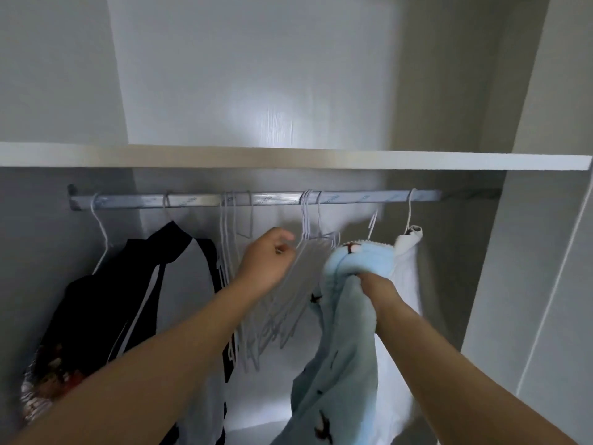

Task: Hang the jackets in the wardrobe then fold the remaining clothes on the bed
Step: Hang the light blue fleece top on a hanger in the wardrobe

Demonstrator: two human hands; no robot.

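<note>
Blue jacket (pixel 340 319) bunched in right hand (pixel 375 289) grip; left hand (pixel 266 261) raised, curled at wire hangers (pixel 306 220), grip unclear.

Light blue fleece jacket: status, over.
Right hand grips light blue fleece jacket, hook below grey metal rail, not hung. Left hand among empty grey wire hangers, grip unclear. White garment hangs alongside.

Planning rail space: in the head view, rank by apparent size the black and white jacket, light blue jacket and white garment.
1. black and white jacket.
2. light blue jacket, close behind and held nearer the camera, so unsure.
3. white garment, partly hidden.
</note>
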